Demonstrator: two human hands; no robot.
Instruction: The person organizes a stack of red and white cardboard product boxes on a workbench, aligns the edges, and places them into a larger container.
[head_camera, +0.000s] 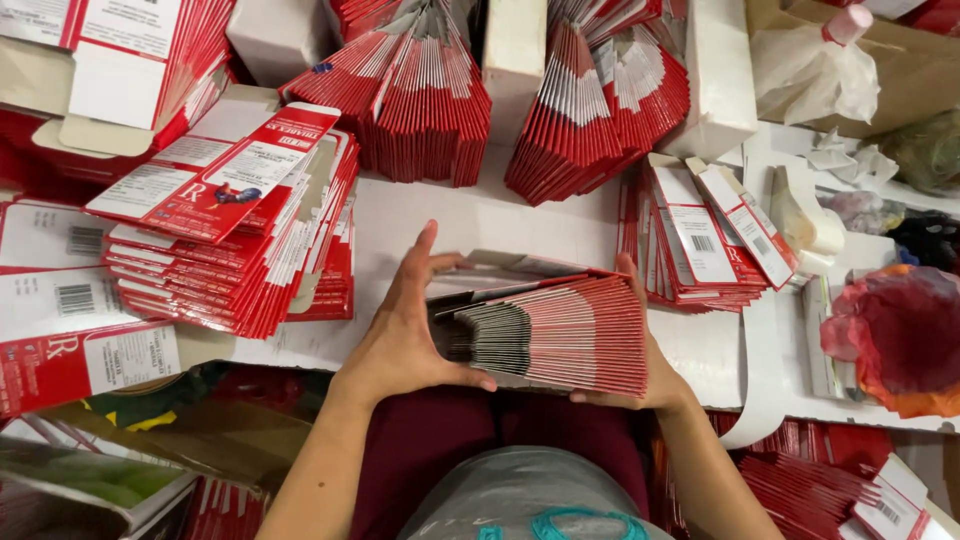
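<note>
White table (480, 215): both hands (400, 335) clasp fanned red cartons (570, 335).

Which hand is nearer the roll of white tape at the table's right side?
Right. The right hand props the red carton stack's right end, toward the tape roll; the left hand holds its far end.
</note>
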